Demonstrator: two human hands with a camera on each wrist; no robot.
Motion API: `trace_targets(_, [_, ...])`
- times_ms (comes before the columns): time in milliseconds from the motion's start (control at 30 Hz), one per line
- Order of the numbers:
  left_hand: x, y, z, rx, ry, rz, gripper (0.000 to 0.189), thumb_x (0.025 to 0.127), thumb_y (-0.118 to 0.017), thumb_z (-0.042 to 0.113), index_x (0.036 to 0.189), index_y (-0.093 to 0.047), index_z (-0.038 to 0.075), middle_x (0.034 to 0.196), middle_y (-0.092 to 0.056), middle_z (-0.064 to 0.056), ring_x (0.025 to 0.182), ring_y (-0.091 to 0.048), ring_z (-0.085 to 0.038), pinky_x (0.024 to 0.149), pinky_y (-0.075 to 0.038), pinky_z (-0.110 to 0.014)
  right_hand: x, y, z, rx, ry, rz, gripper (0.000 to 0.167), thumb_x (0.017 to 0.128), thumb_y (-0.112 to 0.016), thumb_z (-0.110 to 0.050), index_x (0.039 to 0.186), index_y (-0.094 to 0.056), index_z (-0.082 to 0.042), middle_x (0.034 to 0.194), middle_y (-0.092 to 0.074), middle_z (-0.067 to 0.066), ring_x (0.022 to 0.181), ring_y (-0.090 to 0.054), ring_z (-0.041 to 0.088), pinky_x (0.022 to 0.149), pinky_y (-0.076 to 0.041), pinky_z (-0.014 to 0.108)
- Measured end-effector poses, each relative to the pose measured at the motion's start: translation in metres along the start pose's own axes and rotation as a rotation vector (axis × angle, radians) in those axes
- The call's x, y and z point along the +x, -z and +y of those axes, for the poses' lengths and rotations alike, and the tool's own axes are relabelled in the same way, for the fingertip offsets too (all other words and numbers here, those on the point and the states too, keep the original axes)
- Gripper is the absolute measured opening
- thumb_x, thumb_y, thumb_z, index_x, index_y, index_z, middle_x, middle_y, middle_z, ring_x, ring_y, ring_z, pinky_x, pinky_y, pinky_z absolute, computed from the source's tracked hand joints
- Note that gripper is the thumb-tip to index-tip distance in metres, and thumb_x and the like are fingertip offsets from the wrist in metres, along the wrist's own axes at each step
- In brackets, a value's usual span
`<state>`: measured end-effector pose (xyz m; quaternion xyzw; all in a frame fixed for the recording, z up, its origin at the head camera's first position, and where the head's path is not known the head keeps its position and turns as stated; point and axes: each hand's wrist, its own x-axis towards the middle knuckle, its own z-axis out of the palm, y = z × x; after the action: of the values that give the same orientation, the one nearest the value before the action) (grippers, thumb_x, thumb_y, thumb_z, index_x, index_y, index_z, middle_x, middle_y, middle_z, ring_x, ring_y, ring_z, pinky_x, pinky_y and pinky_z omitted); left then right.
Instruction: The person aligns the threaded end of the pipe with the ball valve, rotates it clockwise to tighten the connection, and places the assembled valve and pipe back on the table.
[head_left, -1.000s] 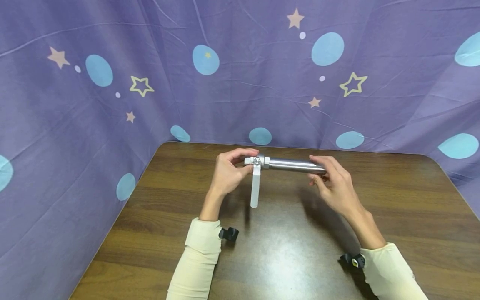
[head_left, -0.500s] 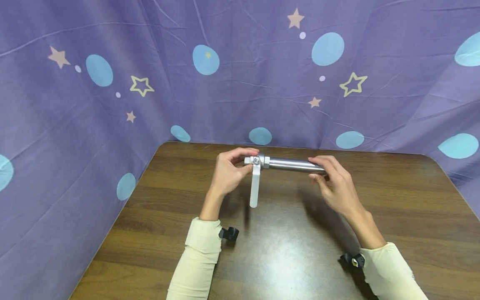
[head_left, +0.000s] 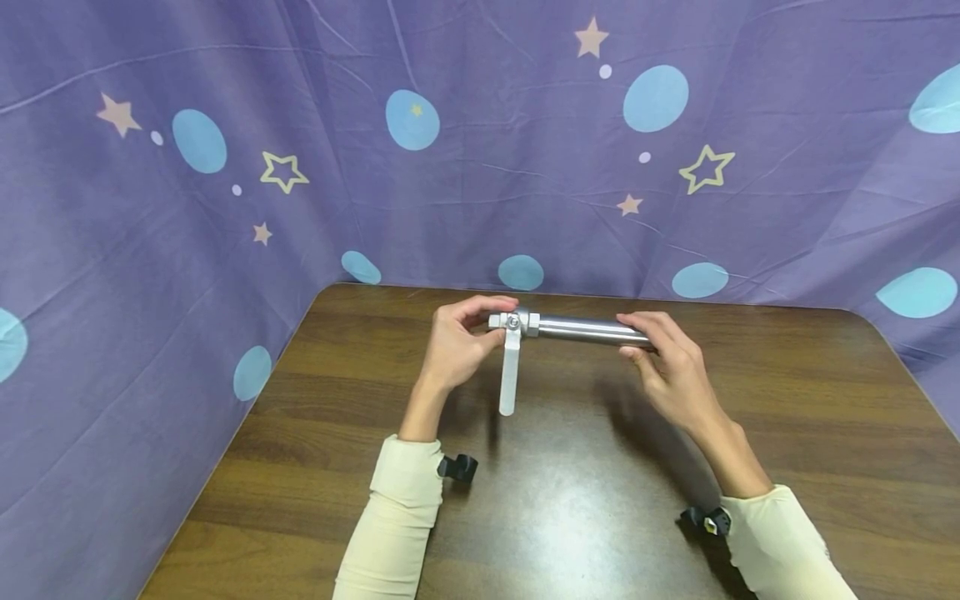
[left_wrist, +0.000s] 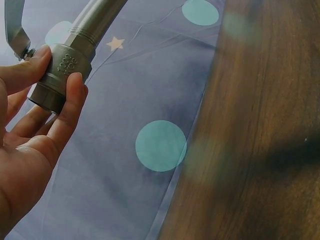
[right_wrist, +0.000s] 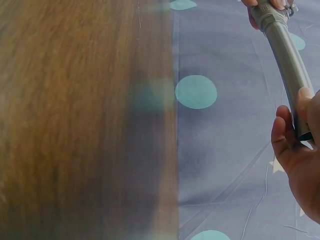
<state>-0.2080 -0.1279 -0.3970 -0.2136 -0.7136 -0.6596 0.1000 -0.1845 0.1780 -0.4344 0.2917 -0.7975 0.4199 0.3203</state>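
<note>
A metal ball valve with a flat lever handle is joined to a smooth steel pipe, and the two lie in one line, level above the table. My left hand grips the valve body between thumb and fingers. In the left wrist view, raised markings show on the valve body, and its open end sticks out below the fingers. My right hand holds the pipe's far end, thumb on one side and fingers on the other. The lever points toward me, square to the pipe.
A brown wooden table with rounded far corners lies below. Purple cloth with stars and blue spots hangs behind it and along the left. Black camera mounts sit on both wrists, the left mount and the right mount.
Both hands keep their places on the valve and pipe. The lever's free end has shifted very slightly left, and the right fingers have moved a little on the pipe.
</note>
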Motion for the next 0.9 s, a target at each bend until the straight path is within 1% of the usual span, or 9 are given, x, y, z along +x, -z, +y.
trace_targets(167, [-0.0001, -0.0002, -0.0009, -0.005, -0.004, -0.004, 0.034, 0.080, -0.072, -0.021, 0.112, -0.076, -0.012, 0.123, -0.076, -0.029, 0.104, -0.075, -0.015, 0.101, -0.062, -0.058, -0.0007, 0.0012, 0.0004, -0.018, -0.021, -0.022, 0.049, 0.087, -0.077, 0.013, 0.134, -0.071, 0.001, 0.121, -0.072, 0.019, 0.107, -0.062, 0.004, 0.094, -0.045, 0.005])
trace_targets(267, [0.0000, -0.0002, -0.0011, -0.007, -0.005, -0.007, 0.034, 0.080, -0.072, -0.021, 0.112, -0.075, -0.012, 0.123, -0.076, -0.029, 0.105, -0.075, -0.015, 0.100, -0.064, -0.051, -0.0007, 0.0009, 0.0003, -0.018, -0.015, -0.016, 0.050, 0.086, -0.076, 0.015, 0.134, -0.071, 0.001, 0.120, -0.073, 0.019, 0.105, -0.062, 0.003, 0.092, -0.045, 0.006])
trace_targets(400, [0.0000, -0.0002, -0.0013, -0.005, -0.008, -0.009, 0.034, 0.079, -0.072, -0.021, 0.112, -0.075, -0.012, 0.123, -0.076, -0.029, 0.106, -0.075, -0.019, 0.099, -0.065, -0.044, -0.0009, 0.0014, -0.0006, -0.019, -0.029, -0.022, 0.049, 0.087, -0.076, 0.014, 0.134, -0.072, -0.001, 0.120, -0.074, 0.016, 0.100, -0.060, 0.001, 0.089, -0.045, 0.006])
trace_targets(467, [0.0000, -0.0003, -0.0013, -0.003, -0.009, -0.009, 0.034, 0.079, -0.072, -0.022, 0.111, -0.075, -0.012, 0.123, -0.076, -0.029, 0.106, -0.076, -0.020, 0.099, -0.065, -0.045, -0.0008, 0.0019, -0.0015, -0.025, -0.037, -0.028, 0.048, 0.088, -0.076, 0.012, 0.134, -0.072, -0.002, 0.120, -0.074, 0.014, 0.098, -0.059, 0.001, 0.088, -0.044, 0.007])
trace_targets(533, [0.0001, -0.0004, -0.0014, -0.004, -0.011, -0.011, 0.034, 0.079, -0.072, -0.022, 0.111, -0.076, -0.012, 0.123, -0.076, -0.029, 0.107, -0.076, -0.021, 0.099, -0.064, -0.050, -0.0005, 0.0022, -0.0023, -0.030, -0.040, -0.030, 0.048, 0.088, -0.075, 0.011, 0.134, -0.072, -0.002, 0.120, -0.075, 0.013, 0.097, -0.059, 0.001, 0.087, -0.044, 0.008])
trace_targets(633, [0.0001, -0.0005, -0.0012, -0.003, -0.010, -0.012, 0.034, 0.079, -0.072, -0.021, 0.111, -0.076, -0.012, 0.123, -0.076, -0.029, 0.107, -0.076, -0.023, 0.100, -0.063, -0.054, -0.0001, 0.0024, -0.0033, -0.032, -0.038, -0.029, 0.048, 0.088, -0.075, 0.012, 0.134, -0.072, -0.002, 0.119, -0.075, 0.012, 0.097, -0.060, 0.002, 0.088, -0.044, 0.008])
trace_targets(700, [0.0001, -0.0005, -0.0011, 0.001, -0.009, -0.012, 0.034, 0.079, -0.072, -0.021, 0.111, -0.076, -0.011, 0.123, -0.076, -0.028, 0.108, -0.076, -0.024, 0.099, -0.064, -0.051, -0.0001, 0.0025, -0.0035, -0.030, -0.041, -0.032, 0.048, 0.089, -0.074, 0.012, 0.135, -0.072, -0.003, 0.119, -0.075, 0.011, 0.098, -0.060, 0.002, 0.089, -0.044, 0.008])
trace_targets(833, [-0.0001, -0.0004, -0.0006, 0.008, -0.009, -0.009, 0.034, 0.079, -0.072, -0.021, 0.111, -0.076, -0.011, 0.123, -0.076, -0.028, 0.108, -0.076, -0.026, 0.098, -0.065, -0.040, -0.0003, 0.0026, -0.0021, -0.022, -0.041, -0.044, 0.048, 0.090, -0.073, 0.013, 0.136, -0.070, -0.002, 0.122, -0.074, 0.013, 0.098, -0.061, -0.001, 0.089, -0.046, 0.006])
trace_targets(900, [-0.0001, -0.0004, -0.0002, 0.009, -0.009, -0.008, 0.034, 0.079, -0.072, -0.021, 0.111, -0.076, -0.011, 0.123, -0.076, -0.028, 0.108, -0.076, -0.027, 0.098, -0.065, -0.040, -0.0006, 0.0027, -0.0007, -0.016, -0.041, -0.054, 0.049, 0.090, -0.073, 0.013, 0.137, -0.069, -0.001, 0.125, -0.072, 0.016, 0.104, -0.062, 0.000, 0.093, -0.046, 0.006])
